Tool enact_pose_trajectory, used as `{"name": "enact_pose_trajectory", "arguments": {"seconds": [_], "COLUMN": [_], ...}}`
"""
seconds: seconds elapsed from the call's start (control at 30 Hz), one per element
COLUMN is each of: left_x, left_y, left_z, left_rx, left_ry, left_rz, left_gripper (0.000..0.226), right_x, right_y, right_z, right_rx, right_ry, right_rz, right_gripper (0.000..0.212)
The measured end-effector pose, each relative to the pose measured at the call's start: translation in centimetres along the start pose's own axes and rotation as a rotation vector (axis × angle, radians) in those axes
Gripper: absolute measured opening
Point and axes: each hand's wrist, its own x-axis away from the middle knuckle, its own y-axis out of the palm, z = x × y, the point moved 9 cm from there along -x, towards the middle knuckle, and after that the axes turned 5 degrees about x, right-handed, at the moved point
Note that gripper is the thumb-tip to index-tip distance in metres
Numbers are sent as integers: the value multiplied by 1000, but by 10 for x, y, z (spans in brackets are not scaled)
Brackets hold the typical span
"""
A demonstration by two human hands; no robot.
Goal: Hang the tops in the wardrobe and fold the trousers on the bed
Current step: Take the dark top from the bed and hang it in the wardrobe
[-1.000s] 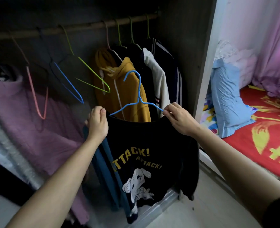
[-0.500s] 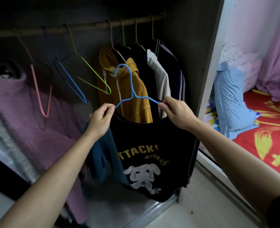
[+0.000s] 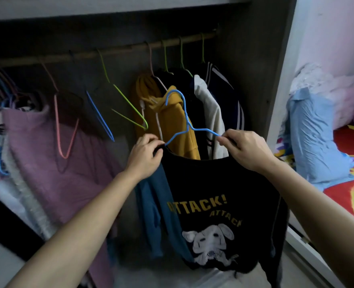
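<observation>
A black top [image 3: 219, 183] with yellow "ATTACK!" lettering, a white cartoon print and teal sleeves hangs from a blue wire hanger [image 3: 184, 119] in front of the open wardrobe. My left hand [image 3: 145, 156] pinches the top's left shoulder over the hanger's end. My right hand [image 3: 247, 150] pinches the right shoulder and the hanger's other arm. The hanger's hook points up, well below the wooden rail [image 3: 113, 50] and free of it.
On the rail hang a yellow hoodie [image 3: 172, 113], dark and white tops [image 3: 211, 109], and empty green [image 3: 128, 109], blue [image 3: 100, 116] and pink hangers [image 3: 64, 129]. A mauve garment [image 3: 53, 154] fills the left. The bed [image 3: 351, 154] with a blue pillow [image 3: 311, 138] lies right.
Both hands have lifted the top and hanger higher toward the rail. The view has tilted up, showing the wardrobe's upper shelf.
</observation>
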Motion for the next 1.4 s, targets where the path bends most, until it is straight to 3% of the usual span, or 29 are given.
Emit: {"name": "enact_pose_trajectory", "arguments": {"seconds": [0.13,0.27,0.4,0.53,0.67,0.8,0.9,1.07,1.4], "left_x": [-27,-54,-54,-47,-65,-106,-146,-202,-220], "left_y": [-19,-13,-11,-27,-63,-109,-142,-172,-165], "left_z": [23,-1,-27,-41,-57,-69,-80,-112,-138], "left_rx": [-392,-664,-621,-724,-771,-774,-799,-728,-731], "left_ry": [119,-20,-147,-200,-220,-188,-157,-93,31], "left_rz": [139,-73,-152,-138,-68,78,168,243,416], "left_gripper": [59,69,66,62,60,64,72,103,106], "right_x": [-3,-19,-45,-76,-113,-153,-191,-219,-229], "right_y": [-2,2,19,48,76,91,96,128,132], "right_z": [11,15,11,2,-27,-64,-89,-121,-150], "right_rx": [11,-38,-144,-441,-754,-1044,-1103,-1208,-1137], "right_ry": [33,77,157,334,422,458,449,496,290], "right_rz": [48,-23,-80,-172,-174,-174,-154,-145,6], "right_gripper": [32,32,35,35,23,28,20,15,16]}}
